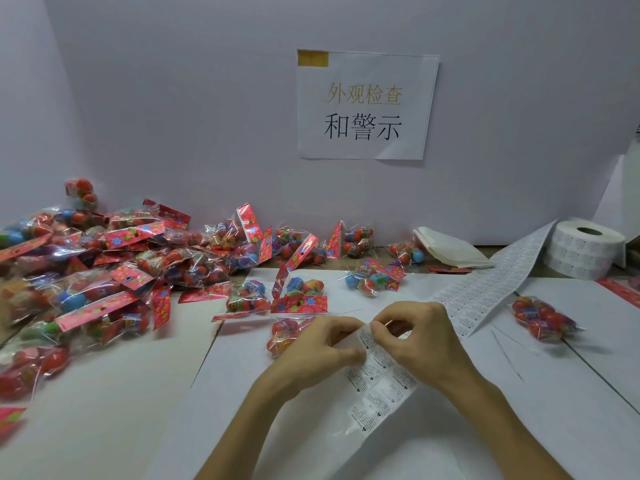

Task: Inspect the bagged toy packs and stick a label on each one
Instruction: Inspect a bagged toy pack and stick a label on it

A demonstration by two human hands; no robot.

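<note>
Fingertips of the left hand (320, 344) and the right hand (420, 337) pinched the label strip (379, 379) near its raised upper part. One toy pack (282, 337) lay just beyond the left hand, partly hidden. More packs (104, 265) were heaped at the table's (104, 410) left; the label roll (585, 247) stood far right.

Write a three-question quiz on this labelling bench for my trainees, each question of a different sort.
1. True or false: the label roll stands on the person's right.
2. What do the left hand and right hand pinch? A the label roll; B the label strip; C nothing.
3. Fill in: most packs lie heaped on the person's ___.

Key: 1 true; 2 B; 3 left.
</note>
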